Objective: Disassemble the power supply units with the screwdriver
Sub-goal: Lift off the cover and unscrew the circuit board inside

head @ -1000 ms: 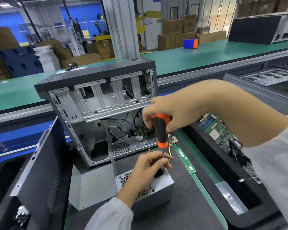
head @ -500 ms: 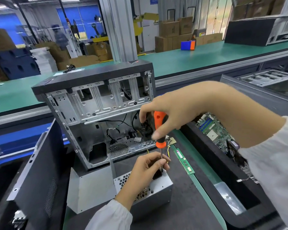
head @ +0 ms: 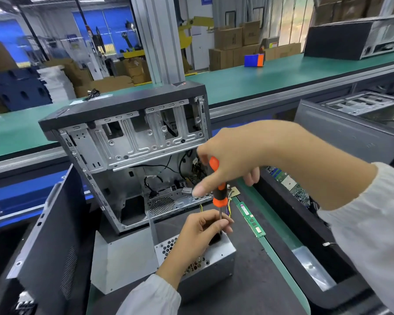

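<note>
Fingers [head: 216, 225] of the left hand [head: 200, 233] pinch the thin metal shaft of the screwdriver [head: 219, 189] just above its tip, while the rest of that hand rests on the top of the power supply unit [head: 216, 258]. Higher up, the right hand [head: 232, 160] curls round the orange and black handle, thumb lying down along its near side and the other fingers wrapped behind it. The tool stands nearly upright, its tip meeting the far top edge of the grey metal box; the exact contact point is hidden by the left fingers. The power supply unit sits on the dark worktop [head: 255, 287], its honeycomb vent face turned toward the left, directly below both hands. Yellow and black wires run from behind it toward the open computer case [head: 132, 160], which stands just beyond with its bare drive cage facing the camera. A loose grey metal panel [head: 121, 262] leans beside the unit on the left, and a black side panel [head: 52, 237] stands further left. A green memory stick [head: 251, 220] lies on the worktop just right of the hands. A circuit board [head: 289, 185] lies in a black tray at the right.
</note>
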Action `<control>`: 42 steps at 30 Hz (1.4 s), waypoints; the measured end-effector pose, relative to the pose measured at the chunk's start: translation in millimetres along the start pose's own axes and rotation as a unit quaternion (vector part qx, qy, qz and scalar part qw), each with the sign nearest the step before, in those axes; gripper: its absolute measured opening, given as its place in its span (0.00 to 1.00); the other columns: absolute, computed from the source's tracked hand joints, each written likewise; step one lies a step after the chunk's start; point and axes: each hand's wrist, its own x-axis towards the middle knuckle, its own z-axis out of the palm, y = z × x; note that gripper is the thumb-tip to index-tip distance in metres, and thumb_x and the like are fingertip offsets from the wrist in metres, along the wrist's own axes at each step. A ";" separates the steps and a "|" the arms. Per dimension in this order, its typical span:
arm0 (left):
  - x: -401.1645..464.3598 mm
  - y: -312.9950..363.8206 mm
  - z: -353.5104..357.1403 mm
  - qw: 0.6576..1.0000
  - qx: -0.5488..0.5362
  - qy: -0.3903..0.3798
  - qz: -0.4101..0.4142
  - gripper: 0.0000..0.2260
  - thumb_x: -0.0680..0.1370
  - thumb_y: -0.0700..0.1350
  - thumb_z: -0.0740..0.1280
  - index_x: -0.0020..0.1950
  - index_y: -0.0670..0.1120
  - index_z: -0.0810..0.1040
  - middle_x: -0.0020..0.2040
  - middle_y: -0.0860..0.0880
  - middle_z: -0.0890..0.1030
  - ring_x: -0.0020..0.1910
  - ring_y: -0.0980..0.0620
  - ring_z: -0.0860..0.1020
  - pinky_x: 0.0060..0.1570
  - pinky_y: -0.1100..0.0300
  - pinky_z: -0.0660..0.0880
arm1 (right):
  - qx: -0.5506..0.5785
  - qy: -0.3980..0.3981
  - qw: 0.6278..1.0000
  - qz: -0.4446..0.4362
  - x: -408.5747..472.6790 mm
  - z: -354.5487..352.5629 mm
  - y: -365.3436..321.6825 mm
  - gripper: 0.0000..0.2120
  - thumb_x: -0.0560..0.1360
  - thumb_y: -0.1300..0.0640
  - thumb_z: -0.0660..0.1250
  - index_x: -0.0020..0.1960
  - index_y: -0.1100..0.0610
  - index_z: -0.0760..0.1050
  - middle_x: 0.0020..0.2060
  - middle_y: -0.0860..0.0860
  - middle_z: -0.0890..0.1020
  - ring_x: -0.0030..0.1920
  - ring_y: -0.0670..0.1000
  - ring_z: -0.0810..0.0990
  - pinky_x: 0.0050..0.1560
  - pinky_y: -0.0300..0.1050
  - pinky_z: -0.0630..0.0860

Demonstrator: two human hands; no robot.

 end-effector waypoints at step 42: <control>1.2 -5.0 -1.6 1.000 -0.008 -0.004 0.013 0.03 0.78 0.45 0.67 0.47 0.49 0.80 0.39 0.49 0.83 0.42 0.49 0.81 0.48 0.54 0.77 | -0.042 0.007 0.999 0.034 11.2 4.5 0.4 0.31 0.72 0.31 0.59 0.45 0.60 0.75 0.21 0.50 0.80 0.24 0.50 0.81 0.29 0.37 0.76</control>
